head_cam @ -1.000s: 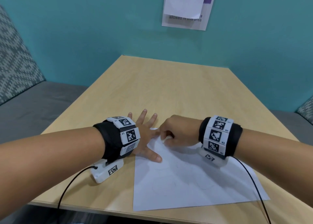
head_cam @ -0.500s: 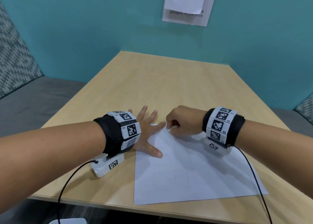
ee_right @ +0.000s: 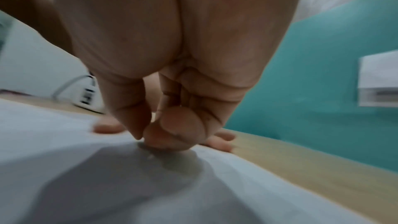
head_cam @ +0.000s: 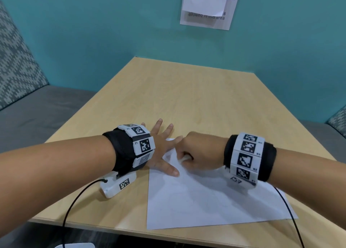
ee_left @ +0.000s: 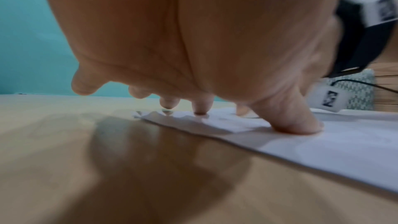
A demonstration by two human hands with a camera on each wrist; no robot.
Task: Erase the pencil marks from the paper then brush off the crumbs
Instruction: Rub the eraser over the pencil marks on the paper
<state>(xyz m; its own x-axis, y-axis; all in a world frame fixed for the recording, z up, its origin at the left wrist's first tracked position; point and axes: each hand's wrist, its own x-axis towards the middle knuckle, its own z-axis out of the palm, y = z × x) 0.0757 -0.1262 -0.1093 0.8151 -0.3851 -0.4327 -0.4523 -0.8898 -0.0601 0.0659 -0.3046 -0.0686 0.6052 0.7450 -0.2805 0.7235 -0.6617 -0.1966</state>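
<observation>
At the far left corner of the paper (head_cam: 206, 197), the fingers (ee_right: 172, 130) of the right hand (head_cam: 202, 154) were curled together in a tight pinch with their tips pressed down on the sheet; a small pale piece showed under them in the head view, too blurred to identify, so it could not be told what, if anything, they held. The left hand (head_cam: 161, 150) lay flat beside it, fingers (ee_left: 295, 122) spread apart and straight, the thumb and a fingertip pressing on the paper's left edge and corner, the other fingers on the bare desk (head_cam: 187, 97). The two hands were just beside each other, nearly touching. The paper lay flat on the near right part of the desk, its near edge close to the desk's front edge; faint lines showed on it. Each wrist carried a black band with white marker blocks and a cabled white unit. A teal wall (head_cam: 93, 32) with a posted notice (head_cam: 207, 6) stood behind the desk.
</observation>
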